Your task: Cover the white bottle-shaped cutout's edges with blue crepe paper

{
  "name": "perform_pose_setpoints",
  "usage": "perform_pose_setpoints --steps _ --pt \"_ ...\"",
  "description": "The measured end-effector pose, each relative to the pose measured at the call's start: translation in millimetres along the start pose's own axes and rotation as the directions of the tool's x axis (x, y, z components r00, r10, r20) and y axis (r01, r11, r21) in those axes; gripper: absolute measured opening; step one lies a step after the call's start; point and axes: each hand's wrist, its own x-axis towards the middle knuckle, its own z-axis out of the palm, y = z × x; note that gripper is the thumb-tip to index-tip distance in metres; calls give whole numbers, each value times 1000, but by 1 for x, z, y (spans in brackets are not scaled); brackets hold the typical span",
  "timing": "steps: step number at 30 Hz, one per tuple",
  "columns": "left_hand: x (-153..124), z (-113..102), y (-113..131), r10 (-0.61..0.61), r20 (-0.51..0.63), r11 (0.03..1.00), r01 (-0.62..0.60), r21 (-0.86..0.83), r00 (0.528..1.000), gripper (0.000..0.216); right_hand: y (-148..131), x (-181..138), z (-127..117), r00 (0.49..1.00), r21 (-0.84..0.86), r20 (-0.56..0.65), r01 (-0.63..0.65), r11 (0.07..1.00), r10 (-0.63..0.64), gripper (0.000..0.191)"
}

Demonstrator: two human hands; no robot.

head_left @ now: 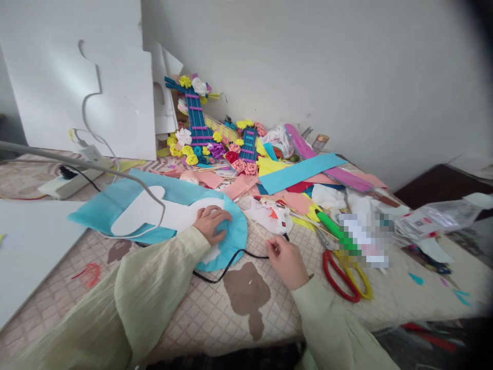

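Note:
My left hand [211,224] lies with its fingers apart on a white board cutout [179,215]. Under and around the cutout is blue crepe paper [234,213], folded over the rounded right end. My right hand [287,261] is closed in a pinch on a thin wooden stick [259,229], whose tip points up and left toward the paper's edge. A black cord [231,262] runs across the table between my hands. Just beyond the right hand lies a white glue gun [269,216], partly covered by scraps.
Scissors [342,277] with red and yellow handles lie at right. Behind are crepe paper strips [300,172] and flower-trimmed guitar shapes [198,121]. A power strip [71,180] and a looping white cable [148,187] are at left. White boards [77,82] lean on the wall.

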Motion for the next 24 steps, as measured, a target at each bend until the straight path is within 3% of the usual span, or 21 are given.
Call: perform_pose_setpoints --steps 24 --pt "-2 4 -4 61 -37 996 -58 65 997 29 0 -3 9 998 54 -35 -41 998 43 9"
